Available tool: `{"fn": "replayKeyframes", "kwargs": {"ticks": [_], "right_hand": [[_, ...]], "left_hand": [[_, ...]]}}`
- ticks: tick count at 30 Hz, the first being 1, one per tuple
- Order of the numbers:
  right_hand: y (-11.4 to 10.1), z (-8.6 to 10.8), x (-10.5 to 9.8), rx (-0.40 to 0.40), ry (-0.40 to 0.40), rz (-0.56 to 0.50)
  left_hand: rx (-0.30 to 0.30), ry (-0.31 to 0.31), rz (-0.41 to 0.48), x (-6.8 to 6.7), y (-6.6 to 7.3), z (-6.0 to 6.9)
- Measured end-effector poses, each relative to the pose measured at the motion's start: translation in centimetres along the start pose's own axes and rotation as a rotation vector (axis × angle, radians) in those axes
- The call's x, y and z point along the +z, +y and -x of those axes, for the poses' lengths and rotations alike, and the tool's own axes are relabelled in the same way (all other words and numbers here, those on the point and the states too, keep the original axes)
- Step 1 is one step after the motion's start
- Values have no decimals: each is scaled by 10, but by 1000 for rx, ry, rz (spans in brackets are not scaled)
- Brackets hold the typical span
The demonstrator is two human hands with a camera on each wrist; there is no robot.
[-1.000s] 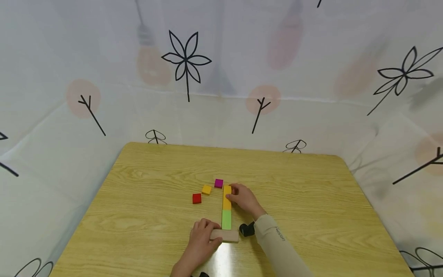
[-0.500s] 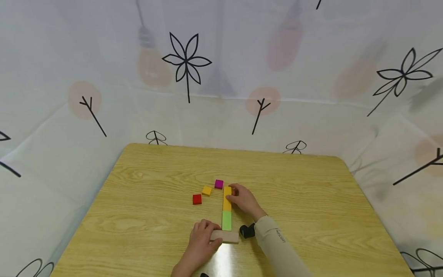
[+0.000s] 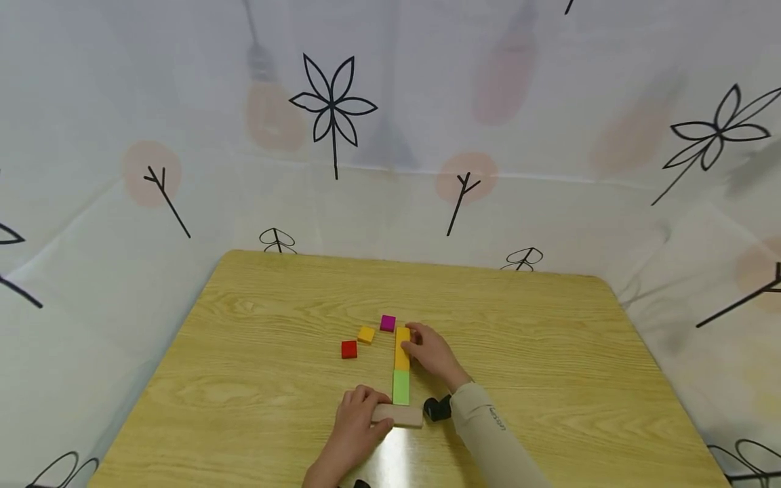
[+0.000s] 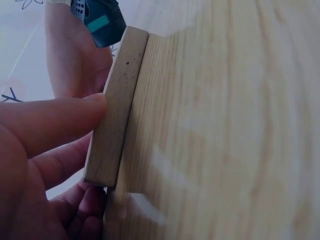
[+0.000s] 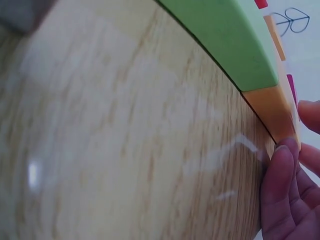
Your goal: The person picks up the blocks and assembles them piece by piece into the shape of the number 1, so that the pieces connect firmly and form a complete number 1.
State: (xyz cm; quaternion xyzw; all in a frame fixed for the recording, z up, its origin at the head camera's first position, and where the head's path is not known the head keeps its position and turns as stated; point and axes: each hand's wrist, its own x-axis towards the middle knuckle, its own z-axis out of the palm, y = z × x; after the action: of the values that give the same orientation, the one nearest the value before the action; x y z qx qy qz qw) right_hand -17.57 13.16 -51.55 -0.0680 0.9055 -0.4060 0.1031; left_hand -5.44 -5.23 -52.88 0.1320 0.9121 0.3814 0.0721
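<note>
A plain wooden block lies crosswise on the table, and my left hand grips its left end. In the left wrist view, the thumb presses the near face of that block while the fingers lie behind it. A green block runs away from it, its near end at the wooden block. Continuing the line, an orange block meets the green one's far end. My right hand holds the orange block's far part between thumb and fingers. Its fingertips touch the orange block in the right wrist view.
Left of the line lie three small blocks: red, yellow and magenta, the last close to the orange block's far end. A black wrist device sits by the right sleeve. Patterned cloth surrounds the wooden table.
</note>
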Motion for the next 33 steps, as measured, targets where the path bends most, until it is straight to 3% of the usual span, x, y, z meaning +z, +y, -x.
{"fn": "replayKeyframes", "kwargs": {"ticks": [13,23,33], "right_hand": [[5,1,-8,17,-22,-95],[5,-6,-7,-8,69,-122],[0,-12,-8,-39,139,-64]], "left_hand": [[11,8,-3,1,-1,-1],[10,12,-6,0,-2,0],[11,-5,-5,0,-2,-2]]}}
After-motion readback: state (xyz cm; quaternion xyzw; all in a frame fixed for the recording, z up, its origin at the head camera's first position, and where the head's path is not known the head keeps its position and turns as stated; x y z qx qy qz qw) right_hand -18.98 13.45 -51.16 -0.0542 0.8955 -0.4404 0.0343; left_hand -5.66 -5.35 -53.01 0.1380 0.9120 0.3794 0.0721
